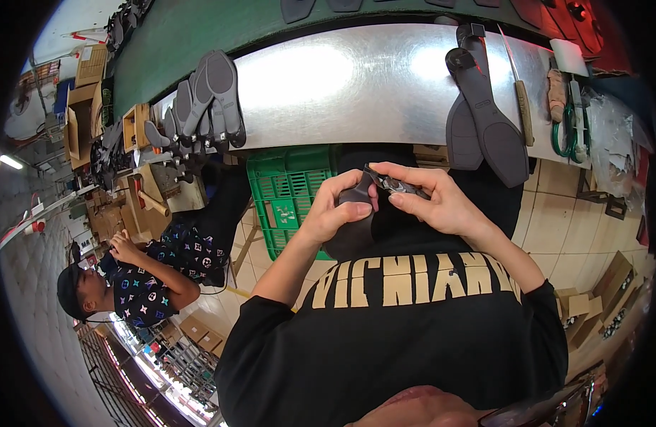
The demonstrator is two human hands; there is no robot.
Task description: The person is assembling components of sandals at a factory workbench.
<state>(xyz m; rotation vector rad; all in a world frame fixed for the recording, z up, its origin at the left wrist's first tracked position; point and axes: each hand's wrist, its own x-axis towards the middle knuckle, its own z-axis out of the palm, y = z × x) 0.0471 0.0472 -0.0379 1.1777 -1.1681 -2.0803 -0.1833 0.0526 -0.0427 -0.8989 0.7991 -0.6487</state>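
Head view: left hand (336,206) has its fingers clamped round a dark shoe sole (353,226) at centre; right hand (434,203), at its 2 o'clock, pinches a small cutter (392,186) against its top edge. The sole looks light and bendy, best gripped mid-body; metal bench (356,85) at 12 o'clock

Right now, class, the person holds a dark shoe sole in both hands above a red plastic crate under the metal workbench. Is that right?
Not quite: the crate is green, not red, as the head view shows. The rest stands: the left hand and right hand hold the dark shoe sole above it, below the metal workbench.
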